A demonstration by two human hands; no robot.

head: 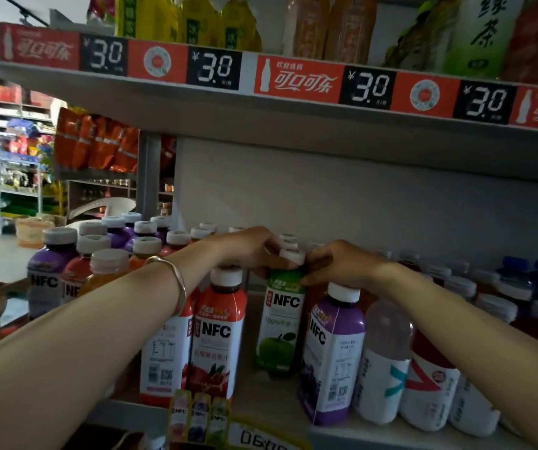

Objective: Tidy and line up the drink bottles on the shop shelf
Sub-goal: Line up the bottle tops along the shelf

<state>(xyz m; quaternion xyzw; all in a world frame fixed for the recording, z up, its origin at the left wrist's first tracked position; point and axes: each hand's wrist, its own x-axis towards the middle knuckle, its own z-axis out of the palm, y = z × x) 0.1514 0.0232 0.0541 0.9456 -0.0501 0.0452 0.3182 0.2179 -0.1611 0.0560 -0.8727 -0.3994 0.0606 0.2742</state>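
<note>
A green apple NFC bottle (280, 323) stands upright on the shelf board (267, 394), set back from the front row. My left hand (248, 248) grips its neck from the left, my right hand (339, 263) from the right, fingers wrapped just under its white cap. A red NFC bottle (217, 336) stands front left of it. A purple NFC bottle (332, 355) stands front right. Behind the green bottle, further white caps show in a line.
Purple, red and orange NFC bottles (76, 271) crowd the shelf's left end. White bottles with teal and red marks (387, 362) stand at the right, darker capped bottles behind. The shelf above (293, 102) hangs low with price strips. A small price tag (199, 417) sits at the front edge.
</note>
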